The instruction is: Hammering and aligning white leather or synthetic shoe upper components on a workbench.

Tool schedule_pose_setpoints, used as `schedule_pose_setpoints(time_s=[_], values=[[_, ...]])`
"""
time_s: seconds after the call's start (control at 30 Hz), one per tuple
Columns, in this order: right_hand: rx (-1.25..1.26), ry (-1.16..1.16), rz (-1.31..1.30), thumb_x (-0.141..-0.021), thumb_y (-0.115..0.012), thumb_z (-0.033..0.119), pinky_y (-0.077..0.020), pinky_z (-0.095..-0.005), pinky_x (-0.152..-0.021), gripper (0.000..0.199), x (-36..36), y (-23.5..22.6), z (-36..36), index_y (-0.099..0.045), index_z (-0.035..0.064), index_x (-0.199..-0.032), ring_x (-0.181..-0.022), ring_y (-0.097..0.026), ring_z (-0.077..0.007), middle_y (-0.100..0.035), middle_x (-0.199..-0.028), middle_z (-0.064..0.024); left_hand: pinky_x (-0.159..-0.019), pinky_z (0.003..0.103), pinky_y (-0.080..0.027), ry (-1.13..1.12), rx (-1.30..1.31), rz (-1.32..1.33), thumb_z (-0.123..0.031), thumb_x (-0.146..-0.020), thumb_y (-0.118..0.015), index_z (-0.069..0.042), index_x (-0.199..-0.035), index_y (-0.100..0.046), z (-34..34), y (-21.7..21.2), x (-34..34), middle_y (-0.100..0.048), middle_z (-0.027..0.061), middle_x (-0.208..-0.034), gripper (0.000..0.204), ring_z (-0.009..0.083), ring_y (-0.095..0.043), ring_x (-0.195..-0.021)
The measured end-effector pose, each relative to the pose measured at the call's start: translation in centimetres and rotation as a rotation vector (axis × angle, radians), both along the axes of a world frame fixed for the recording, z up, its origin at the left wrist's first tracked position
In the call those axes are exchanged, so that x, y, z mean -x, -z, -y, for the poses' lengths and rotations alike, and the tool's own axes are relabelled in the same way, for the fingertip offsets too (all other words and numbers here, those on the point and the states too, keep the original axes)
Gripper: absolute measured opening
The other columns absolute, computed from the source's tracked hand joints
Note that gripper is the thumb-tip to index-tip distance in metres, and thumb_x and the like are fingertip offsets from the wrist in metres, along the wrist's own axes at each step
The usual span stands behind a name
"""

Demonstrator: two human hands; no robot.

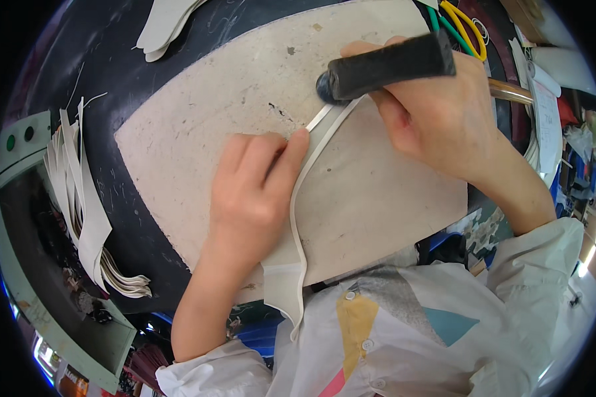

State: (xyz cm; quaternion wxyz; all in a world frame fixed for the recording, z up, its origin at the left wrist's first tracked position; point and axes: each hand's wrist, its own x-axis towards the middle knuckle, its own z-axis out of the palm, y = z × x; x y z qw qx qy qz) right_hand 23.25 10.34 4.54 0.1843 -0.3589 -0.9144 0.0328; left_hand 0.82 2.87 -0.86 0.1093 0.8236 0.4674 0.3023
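Note:
A cream strip of leather-like material with a narrow raised edge runs diagonally across a pale, worn work board, its lower end hanging over the near edge. My left hand lies over the strip, fingers bent and pressing it to the board near its upper part. In my right hand is a hammer with a dark block head; its rounded face meets the upper end of the strip. The right fingers wrap round the hammer, hiding part of its handle, which shows again past the hand.
Bundles of similar cream strips lie at the left and at the far edge on the dark tabletop. Yellow- and green-handled scissors rest at the far right. A grey-green machine frame stands on the left.

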Motion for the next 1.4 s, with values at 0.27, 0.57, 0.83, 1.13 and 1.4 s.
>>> schedule_pose_setpoints(time_s=[0.27,0.57,0.83,1.13,1.4], values=[[0.091,0.007,0.034,-0.07,-0.069,-0.008,-0.0515,-0.0358,-0.059,0.045,0.6,-0.4,0.6,-0.071,0.0088,-0.112,-0.067,-0.064,-0.0304,-0.066,-0.083,-0.0106,-0.066,0.034,-0.05,-0.027,0.08,0.083,0.006,-0.071,-0.071,-0.001,-0.104,-0.073,0.7,-0.3,0.4,-0.06,0.0101,-0.086,0.034,0.026,-0.058,-0.075],[0.032,-0.002,-0.04,-0.067,-0.068,-0.008,-0.0524,-0.0362,-0.062,0.047,1.9,-0.8,1.6,-0.07,0.0042,-0.113,-0.07,-0.064,-0.032,-0.065,-0.082,-0.0126,-0.065,0.034,-0.05,-0.062,0.075,0.093,0.008,-0.072,-0.073,-0.003,-0.098,-0.072,1.6,-0.5,1.5,-0.061,0.0091,-0.084,0.029,0.0254,-0.059,-0.076],[0.123,-0.04,-0.095,-0.07,-0.07,-0.006,-0.0532,-0.0363,-0.062,0.045,3.3,-0.7,2.8,-0.071,0.0087,-0.112,-0.069,-0.065,-0.0307,-0.068,-0.087,-0.0087,-0.065,0.034,-0.049,-0.096,0.117,0.075,0.007,-0.073,-0.073,-0.005,-0.099,-0.073,2.8,-0.4,2.6,-0.058,0.009,-0.085,0.029,0.0249,-0.058,-0.077],[0.204,-0.149,-0.076,-0.067,-0.07,-0.005,-0.0513,-0.0389,-0.06,0.051,4.9,-0.7,3.6,-0.07,0.0081,-0.116,-0.067,-0.063,-0.0296,-0.062,-0.08,-0.0099,-0.064,0.034,-0.049,-0.098,0.116,0.126,0.006,-0.075,-0.074,-0.003,-0.095,-0.072,3.9,-0.2,3.9,-0.06,0.0093,-0.084,0.021,0.0249,-0.058,-0.075],[0.217,-0.178,-0.008,-0.06,-0.069,-0.004,-0.0506,-0.0391,-0.06,0.058,6.2,-1.0,3.9,-0.071,0.0086,-0.117,-0.068,-0.063,-0.0296,-0.065,-0.083,-0.0091,-0.066,0.035,-0.051,-0.081,0.127,0.118,0.008,-0.069,-0.069,-0.001,-0.097,-0.071,4.7,-0.7,4.9,-0.06,0.0099,-0.087,0.029,0.0259,-0.059,-0.077]])
